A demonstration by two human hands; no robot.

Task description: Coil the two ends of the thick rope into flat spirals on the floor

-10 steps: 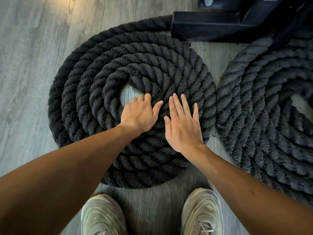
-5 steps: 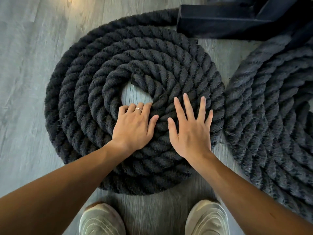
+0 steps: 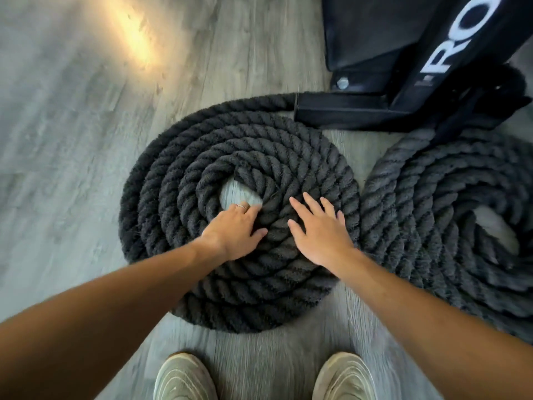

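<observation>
Left coil: the thick dark rope point(image 3: 230, 145) lies as a flat spiral on the grey wood floor point(image 3: 72, 140), in front of the person's shoes, with a small gap of bare floor at its middle.
Direction: the outer turn leaves the top of the spiral and runs right, toward the black metal frame point(image 3: 346, 111); the rope's inner end sits at the upper edge of the middle gap, pointing down and right (roughly, as the strands blur there).
Right coil: a second spiral point(image 3: 432, 197) lies just beside the first, their outer turns touching or nearly so; I cannot tell which.
Left hand point(image 3: 233, 232): rests on the inner turns, fingers bent over the rim of the middle gap, thumb spread to the right; a ring shows on one finger.
Right hand point(image 3: 320, 229): flat on the turns to the right of the middle, fingers straight and spread apart, clasping nothing.
Hidden or cut off: the right coil runs past the frame's right edge; the black frame covers where both ropes lead; both shoes point(image 3: 184, 376) are cut by the bottom edge.
Hard to make out: white letters on the frame, only partly in view.
</observation>
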